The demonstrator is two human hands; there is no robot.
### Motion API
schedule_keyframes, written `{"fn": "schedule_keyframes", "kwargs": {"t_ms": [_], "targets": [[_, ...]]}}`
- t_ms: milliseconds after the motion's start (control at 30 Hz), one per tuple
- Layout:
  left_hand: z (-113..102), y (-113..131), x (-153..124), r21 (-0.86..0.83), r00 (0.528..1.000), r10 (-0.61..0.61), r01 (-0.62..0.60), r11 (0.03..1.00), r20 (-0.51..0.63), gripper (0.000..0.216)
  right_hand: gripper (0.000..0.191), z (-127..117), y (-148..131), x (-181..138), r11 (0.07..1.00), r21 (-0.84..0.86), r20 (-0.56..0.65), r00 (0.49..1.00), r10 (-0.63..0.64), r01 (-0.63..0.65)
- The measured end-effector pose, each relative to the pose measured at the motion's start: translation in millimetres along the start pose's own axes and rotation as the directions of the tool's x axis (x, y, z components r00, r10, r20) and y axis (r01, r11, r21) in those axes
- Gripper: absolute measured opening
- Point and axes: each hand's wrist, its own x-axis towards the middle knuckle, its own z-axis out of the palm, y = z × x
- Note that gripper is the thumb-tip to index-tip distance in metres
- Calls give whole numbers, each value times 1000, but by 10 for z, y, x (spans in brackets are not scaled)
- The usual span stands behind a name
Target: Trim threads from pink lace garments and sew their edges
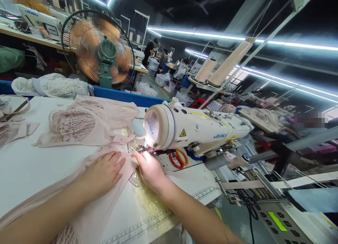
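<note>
A strip of pale pink fabric (87, 216) runs across the white table (23, 166) toward the needle of a white sewing machine (195, 126). My left hand (104, 171) lies flat on this fabric, fingers stretched out and pointing at the needle. My right hand (149, 168) rests just right of it, its fingers reaching under the lit machine head and pressing the fabric edge down. More pink lace pieces (79, 124) lie heaped behind my left hand.
A green standing fan (99, 48) stands behind the table beside a blue bin edge (118, 94). Red and orange scissors (178, 157) lie under the machine arm. Thread cones (228, 62) rise at the right. Other people work at the far benches. A control panel (277, 221) sits low right.
</note>
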Motion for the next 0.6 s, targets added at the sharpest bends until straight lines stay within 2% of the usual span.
{"fn": "schedule_keyframes", "kwargs": {"t_ms": [200,433,500,600], "targets": [[-48,48,-93,51,1000,6,-7,999,29,41,16,-41,-73,51,997,-63,7,999,-45,46],[-195,70,-160,79,997,13,-19,997,77,52,12,-4,-235,336,988,-100,67,991,-111,118],[-224,95,-175,90,997,12,-19,996,75,56,18,0,-255,406,988,-101,86,990,-111,119],[-214,137,-228,115,998,-6,-1,993,59,46,26,-16,-271,503,990,-104,84,992,-91,100]]}}
